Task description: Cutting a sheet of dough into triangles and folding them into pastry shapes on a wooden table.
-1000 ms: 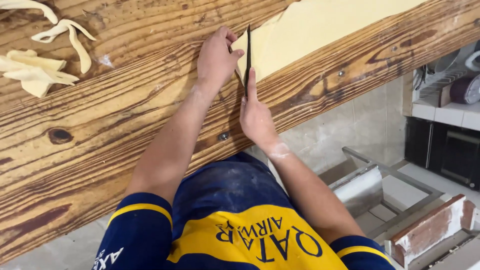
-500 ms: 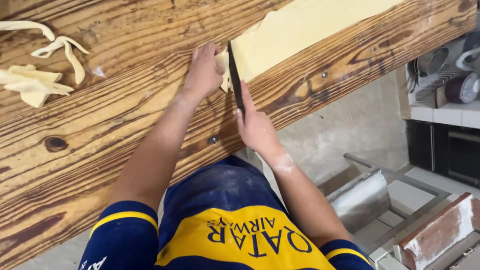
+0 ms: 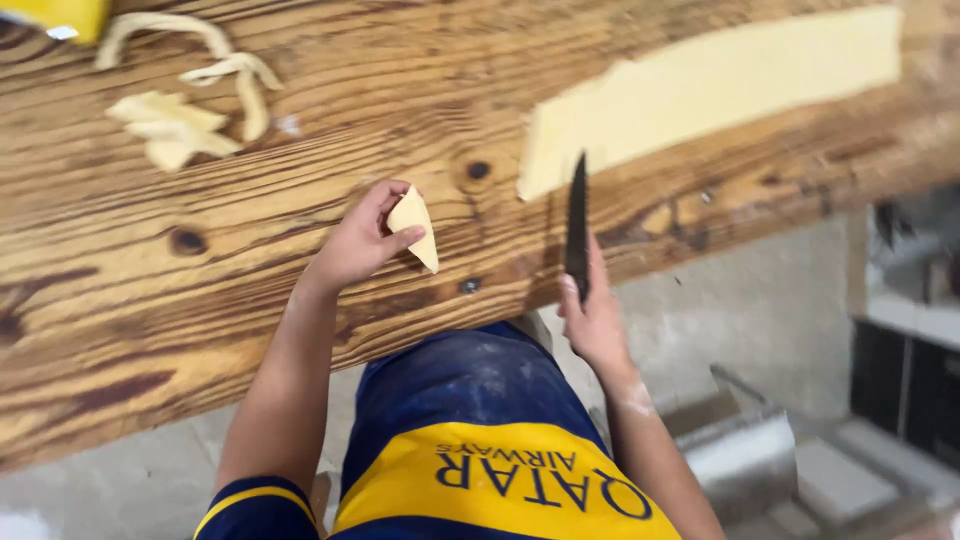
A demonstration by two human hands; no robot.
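While I watch this feed remotely, I log the items from the body outward.

Item 1, at six o'clock: blue and yellow shirt (image 3: pixel 480 450), dusted pale in front, tight against the near edge of the desk (image 3: pixel 250 330), a knotty varnished plank top.

Item 2, right hand (image 3: pixel 597 322), at about four o'clock from frame centre: grip pressed together around the handle of a dark knife (image 3: pixel 577 228), blade pointing to twelve o'clock, its tip just beside the cut end of the dough sheet (image 3: pixel 710 85).

Item 3, left hand (image 3: pixel 358 243), at nine o'clock of the knife: grip pinching a small triangular dough offcut (image 3: pixel 415 225), lifted just above the wood, apart from the sheet.

Item 4, the dough sheet: a long pale strip running toward two o'clock, lying flat.

Item 5, scrap pile (image 3: pixel 185 105), at eleven o'clock: curled trimmings, well apart from both hands.

Item 6, a yellow object (image 3: pixel 60 15) at the far corner, mostly cut off.

Handling note, my judgement: carry the offcut well clear of the blade, and keep the knife edge turned away from the fingers.
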